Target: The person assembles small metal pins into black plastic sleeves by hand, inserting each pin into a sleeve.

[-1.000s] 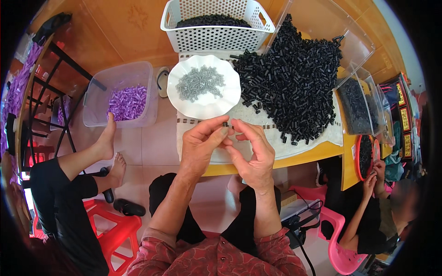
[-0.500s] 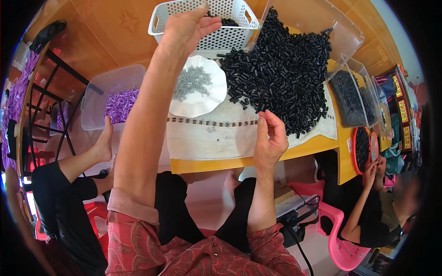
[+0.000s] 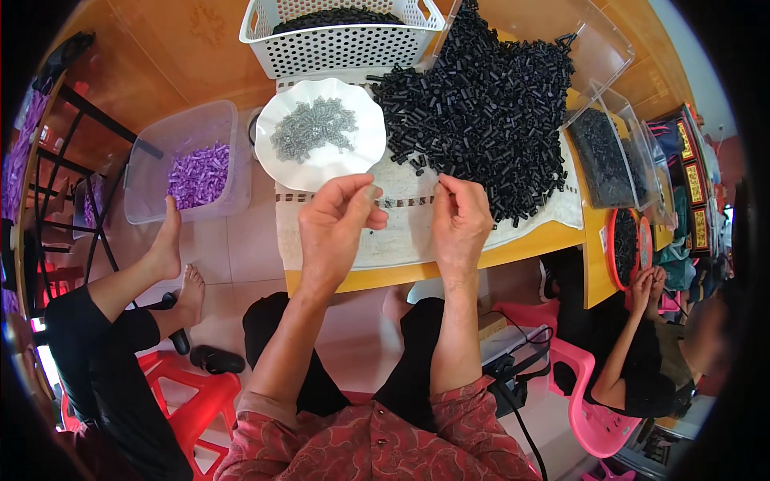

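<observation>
My left hand (image 3: 333,228) hovers over the front of the pale cloth (image 3: 393,250), thumb and curled fingers pinched together. To its right my right hand (image 3: 463,215) is also closed in a pinch, at the near edge of a big heap of short black tubes (image 3: 489,104). What either hand holds, if anything, is too small or hidden to make out. Just beyond my left hand lies a white wavy-rimmed plate (image 3: 365,152) bearing small clear tube-like pieces (image 3: 313,128). A white perforated basket (image 3: 345,58) with more black tubes stands behind the plate.
A clear bin with purple pieces (image 3: 199,176) is on the left, near another person's bare feet. Clear boxes of dark pieces (image 3: 601,156) and a red tray (image 3: 622,248) stand right, beside a co-worker's hands (image 3: 646,289). A red stool (image 3: 192,401) is lower left.
My left hand has come back from the white basket, down to the cloth beside my right hand. My right hand stays near the black heap, still pinched. The view has shifted slightly.
</observation>
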{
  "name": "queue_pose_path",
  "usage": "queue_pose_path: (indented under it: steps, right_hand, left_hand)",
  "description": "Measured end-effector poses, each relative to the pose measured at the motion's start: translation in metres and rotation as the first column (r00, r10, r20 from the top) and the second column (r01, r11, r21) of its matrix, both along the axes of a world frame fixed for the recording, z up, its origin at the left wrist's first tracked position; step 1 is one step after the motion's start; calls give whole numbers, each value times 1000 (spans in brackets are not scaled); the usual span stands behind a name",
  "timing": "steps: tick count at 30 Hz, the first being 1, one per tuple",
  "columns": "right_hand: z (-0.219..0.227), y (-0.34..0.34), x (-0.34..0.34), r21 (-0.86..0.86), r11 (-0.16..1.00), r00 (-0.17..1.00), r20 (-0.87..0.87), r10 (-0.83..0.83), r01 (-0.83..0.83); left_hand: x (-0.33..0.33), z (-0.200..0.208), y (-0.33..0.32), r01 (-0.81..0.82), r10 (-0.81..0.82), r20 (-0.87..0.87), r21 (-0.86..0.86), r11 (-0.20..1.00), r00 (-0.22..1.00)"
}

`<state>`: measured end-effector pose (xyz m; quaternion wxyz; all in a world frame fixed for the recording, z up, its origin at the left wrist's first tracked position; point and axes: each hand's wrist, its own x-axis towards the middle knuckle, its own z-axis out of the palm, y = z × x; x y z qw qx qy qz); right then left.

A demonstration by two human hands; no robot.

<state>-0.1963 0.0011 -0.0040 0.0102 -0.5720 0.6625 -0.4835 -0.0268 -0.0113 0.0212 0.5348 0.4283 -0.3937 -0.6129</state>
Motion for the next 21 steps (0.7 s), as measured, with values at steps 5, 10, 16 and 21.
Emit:
queue_pose_path:
  steps: [5, 10, 16, 21]
  right_hand:
    - [-1, -19, 14, 21, 1000, 987, -158, -13, 17]
    - [-4, -24, 14, 9, 1000, 956, -294, 24, -23]
    - [4, -12, 9, 57, 994, 992, 88, 85, -90]
    - [-6, -22, 8, 1, 1000, 974, -225, 7, -7]
  left_hand:
    - [10, -5, 2, 52, -53, 25, 21, 998, 998]
    - [20, -2, 3, 76, -76, -22, 33, 997, 997]
    - [29, 0, 2, 76, -72, -46, 75, 994, 996]
    - [31, -1, 2, 87, -83, -55, 77, 993, 995]
